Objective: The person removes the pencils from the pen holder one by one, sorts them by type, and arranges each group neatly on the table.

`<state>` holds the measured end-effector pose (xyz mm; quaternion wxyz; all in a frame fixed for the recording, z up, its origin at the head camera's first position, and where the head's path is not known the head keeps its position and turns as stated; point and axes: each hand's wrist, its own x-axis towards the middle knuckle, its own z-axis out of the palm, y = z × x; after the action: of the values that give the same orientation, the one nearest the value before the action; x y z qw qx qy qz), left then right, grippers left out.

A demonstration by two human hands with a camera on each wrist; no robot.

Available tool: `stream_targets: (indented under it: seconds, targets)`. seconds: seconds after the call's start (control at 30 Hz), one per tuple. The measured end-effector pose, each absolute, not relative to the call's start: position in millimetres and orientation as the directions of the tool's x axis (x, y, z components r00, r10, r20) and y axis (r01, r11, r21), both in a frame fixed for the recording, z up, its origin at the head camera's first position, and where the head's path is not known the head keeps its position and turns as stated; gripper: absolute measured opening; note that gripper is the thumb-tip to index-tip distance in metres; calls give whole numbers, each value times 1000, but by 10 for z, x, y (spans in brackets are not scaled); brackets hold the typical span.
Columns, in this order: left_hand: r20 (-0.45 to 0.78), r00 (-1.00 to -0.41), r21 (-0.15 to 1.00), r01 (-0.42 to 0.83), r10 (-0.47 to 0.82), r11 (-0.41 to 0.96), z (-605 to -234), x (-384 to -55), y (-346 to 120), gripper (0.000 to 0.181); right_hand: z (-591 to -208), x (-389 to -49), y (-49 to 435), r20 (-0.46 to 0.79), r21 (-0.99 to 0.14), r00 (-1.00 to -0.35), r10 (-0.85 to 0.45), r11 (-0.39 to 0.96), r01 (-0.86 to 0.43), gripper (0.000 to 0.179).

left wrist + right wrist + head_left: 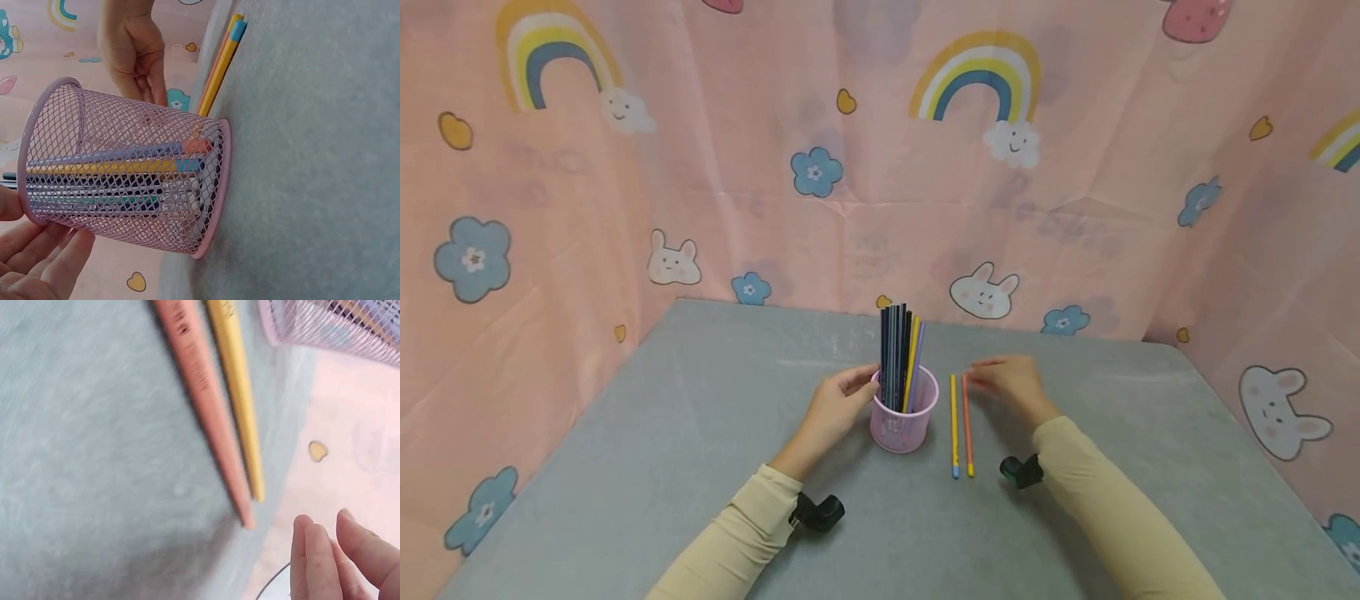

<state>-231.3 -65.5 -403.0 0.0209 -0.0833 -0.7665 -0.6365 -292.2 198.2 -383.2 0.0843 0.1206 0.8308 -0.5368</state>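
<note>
Already, many pencils (895,350) stand in the pink cup (901,433), lower centre, which the left hand (833,408) grips; a yellow pencil (954,425) and an orange pencil (967,425) remain outside, just right, by the empty right hand (1013,385).

"What colour are the sleeves (737,533)?"
"Pale cream, plain, long and wrinkled."
"And anything black?"
"Yes: a stubby, bent left wrist piece (820,513) and a similarly dark, rounded right wrist piece (1021,472)."

A curtained-off nook, the wider room hidden: pink cloth (895,233) (printed with rainbows (976,67) and rabbits (983,293)) hangs left, far and right around a grey table (625,467).
</note>
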Motion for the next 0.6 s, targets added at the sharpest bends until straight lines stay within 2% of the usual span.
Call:
stream_targets:
  seconds: [0.13, 0.33, 0.6]
  targets:
    - [139, -985, 971, 155, 99, 184, -4019, -2313, -663, 35, -3757, -2913, 1887, -276, -880, -957, 89, 376, 289, 35]
    - [145, -985, 967, 162, 98, 197, -4008, -2309, -666, 34, -3668, -2929, 1751, -287, -924, -957, 43, 250, 288, 40]
    - [135, -984, 969, 155, 113, 195, -3921, -2244, -664, 35, -3580, -2912, 1610, -274, -927, -961, 43, 255, 276, 39]
